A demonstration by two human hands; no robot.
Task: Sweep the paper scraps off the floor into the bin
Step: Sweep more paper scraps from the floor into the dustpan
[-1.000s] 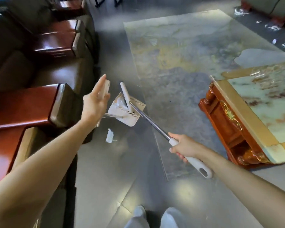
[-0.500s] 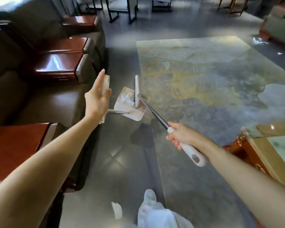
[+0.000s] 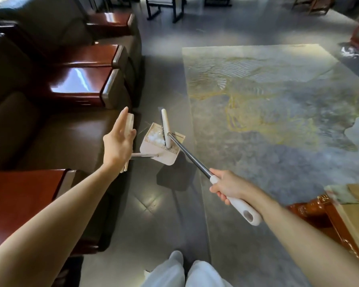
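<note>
Well, far left of the dustpan (image 3: 166, 158) sat a brown sofa (image 3: 29, 131) with glossy red-brown armrests (image 3: 79, 81). Just left of the dustpan, the left hand (image 3: 118, 143) held the pan's pale upright handle (image 3: 129, 123). Its fingers (image 3: 120, 121) lay straight and close together along the handle, pointing up and away, while the thumb hooked over the front and pinned the handle against the palm. A thin metal rod (image 3: 145, 156) ran from that handle to the dustpan's near corner.

The dustpan was beige, with a comb of teeth along one edge. It was tilted and seemed to be held off the grey floor (image 3: 158, 220), with its shadow (image 3: 174, 179) on the tiles just below. Inside it lay the paper scraps (image 3: 155, 139), a small crumpled white heap against the brush head (image 3: 165, 125).

The broom (image 3: 191, 156) had that white head standing on edge in the dustpan. Its dark shaft sloped down and to the right of the dustpan to the right hand (image 3: 228, 186). That hand's fingers (image 3: 222, 196) were wrapped tight where the shaft met the white grip, and the grip's holed end stuck out past the hand.

Right of the dustpan spread a grey and gold rug (image 3: 278, 121). Far to the upper right of the dustpan, loose scraps (image 3: 350, 53) lay white on the floor. To its lower right stood the corner of a carved wooden table (image 3: 319, 210), and straight below it were white trouser legs (image 3: 174, 274).
</note>
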